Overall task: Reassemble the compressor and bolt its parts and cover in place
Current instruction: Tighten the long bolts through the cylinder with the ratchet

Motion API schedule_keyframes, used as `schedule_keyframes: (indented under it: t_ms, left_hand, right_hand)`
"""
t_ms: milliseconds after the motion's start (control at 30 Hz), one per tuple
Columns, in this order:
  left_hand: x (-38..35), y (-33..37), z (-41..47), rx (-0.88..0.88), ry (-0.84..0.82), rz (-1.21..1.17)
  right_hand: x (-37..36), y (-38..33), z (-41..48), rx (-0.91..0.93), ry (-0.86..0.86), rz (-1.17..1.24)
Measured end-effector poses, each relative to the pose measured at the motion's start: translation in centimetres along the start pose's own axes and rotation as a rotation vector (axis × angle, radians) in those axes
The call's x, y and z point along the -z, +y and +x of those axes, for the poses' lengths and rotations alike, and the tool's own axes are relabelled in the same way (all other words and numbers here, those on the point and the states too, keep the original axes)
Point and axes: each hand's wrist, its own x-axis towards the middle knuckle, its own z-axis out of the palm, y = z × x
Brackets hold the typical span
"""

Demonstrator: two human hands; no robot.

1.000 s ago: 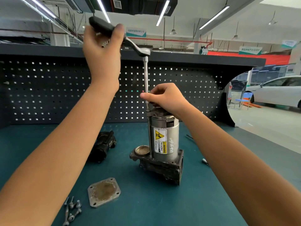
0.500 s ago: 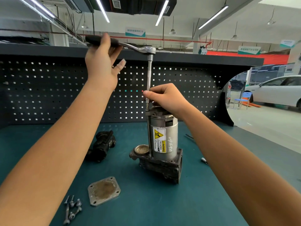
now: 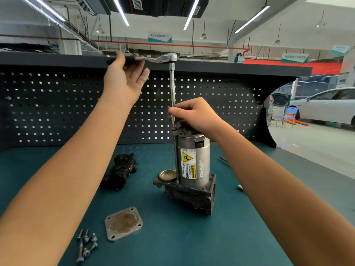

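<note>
A silver cylindrical compressor (image 3: 192, 164) on a dark cast-metal base stands upright on the table (image 3: 172, 242) with the teal top. It is about midway between the left and the right edge, and nearer to the back edge than to the front one. A yellow warning sticker is on the side that faces the camera. A long, thin chrome extension bar (image 3: 172, 87) rises straight up from the left rim of the compressor top. A chrome ratchet wrench (image 3: 165, 58) with a black handle sits on its upper end, and the handle points to the left, about level.

The left hand (image 3: 123, 83) is at the black handle. Its fingers are stretched out and not wrapped around it; the handle lies in the fork between thumb and palm. The right hand (image 3: 196, 114) is just above the compressor top and pinches the lower part of the extension bar between the thumb and the curled fingers.

A square grey metal cover plate (image 3: 124, 223) with a hole in each corner lies flat near the front edge, left of the compressor and apart from it. A small heap of silver bolts (image 3: 86, 244) lies just beside the plate, toward the front left corner. A black housing part (image 3: 120, 171) lies on the table left of the compressor. A dark pegboard wall (image 3: 57, 104) stands along the back edge.
</note>
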Motion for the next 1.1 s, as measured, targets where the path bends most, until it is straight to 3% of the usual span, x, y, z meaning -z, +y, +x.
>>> schedule_keyframes:
  t_ms: [167,300,433,500,567,700,800,967,1100]
  left_hand:
    - [0.1,-0.4,-0.7,-0.224,-0.012,0.184]
    - [-0.4,0.0,-2.0,-0.402,-0.094,0.299]
    - [-0.6,0.8,-0.5,-0.083,-0.095,0.055]
    - [-0.6,0.9,0.0,-0.006,-0.073,0.010]
    - [-0.3,0.8,0.0,-0.034,-0.051,0.065]
    - [0.0,0.4,-0.9,-0.271,-0.050,0.310]
    - [0.3,0.5,-1.3,-0.357,-0.099,0.361]
    - [0.9,0.8,-0.3,-0.052,-0.197,0.026]
    - [1.2,0.4,-0.2,-0.060,-0.141,-0.014]
  right_hand:
    - [-0.6,0.3,0.3,0.068,0.127,-0.170]
    - [-0.4,0.3,0.2,0.070,0.075,-0.145]
    - [0.2,0.2,-0.3,0.033,-0.048,0.044]
    - [0.1,0.1,-0.2,0.022,-0.076,0.037]
    - [-0.1,0.1,-0.1,0.020,-0.051,-0.020]
    - [-0.5,0.4,0.3,0.051,0.114,-0.139]
    - [-0.4,0.5,0.1,0.059,0.119,-0.098]
    - [0.2,0.2,-0.3,0.033,-0.011,0.067]
    - [-0.2,0.2,-0.2,0.035,-0.014,-0.026]
